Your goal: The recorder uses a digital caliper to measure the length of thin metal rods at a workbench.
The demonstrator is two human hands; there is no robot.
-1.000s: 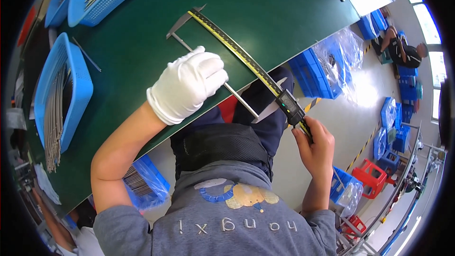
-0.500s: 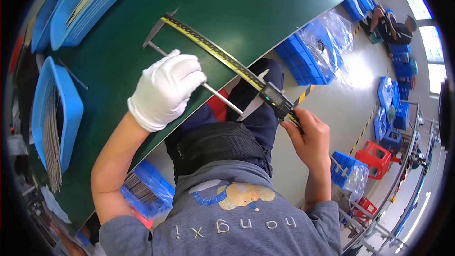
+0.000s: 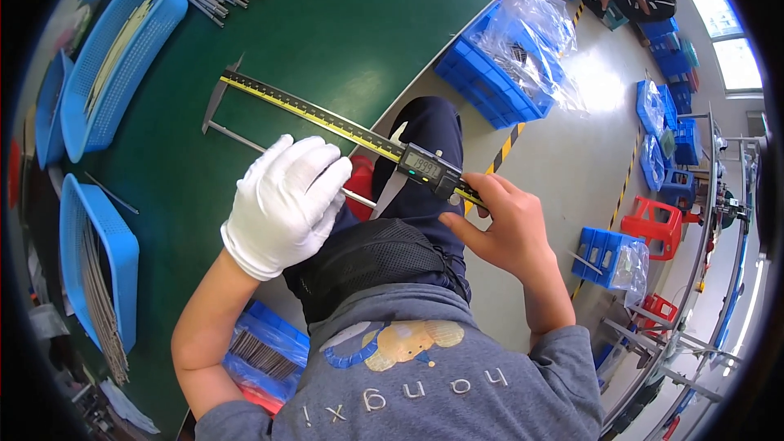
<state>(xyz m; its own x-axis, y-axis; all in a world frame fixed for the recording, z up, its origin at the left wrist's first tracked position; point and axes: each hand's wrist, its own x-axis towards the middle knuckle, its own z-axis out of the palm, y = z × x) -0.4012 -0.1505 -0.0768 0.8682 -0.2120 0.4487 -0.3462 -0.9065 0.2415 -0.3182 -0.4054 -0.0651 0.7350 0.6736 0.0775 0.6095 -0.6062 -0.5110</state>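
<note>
- Over the edge of the green counter (image 3: 367, 49), a digital caliper (image 3: 314, 118) spans with a metal rod (image 3: 237, 136) between its jaws, seemingly so each end meets one.
- Gloved left hand (image 3: 286, 204) grasps the rod near its middle, likely keeping it level with the beam.
- Bare right hand (image 3: 506, 224) grips the caliper's tail, which leaves the display (image 3: 425, 166) uncovered.
- Blue basket (image 3: 124, 278) at left keeps more rods bunched together.

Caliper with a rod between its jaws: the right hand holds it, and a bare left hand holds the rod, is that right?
Not quite: in the head view, the left hand holding the rod wears a white glove. The right hand does hold the caliper.
</note>
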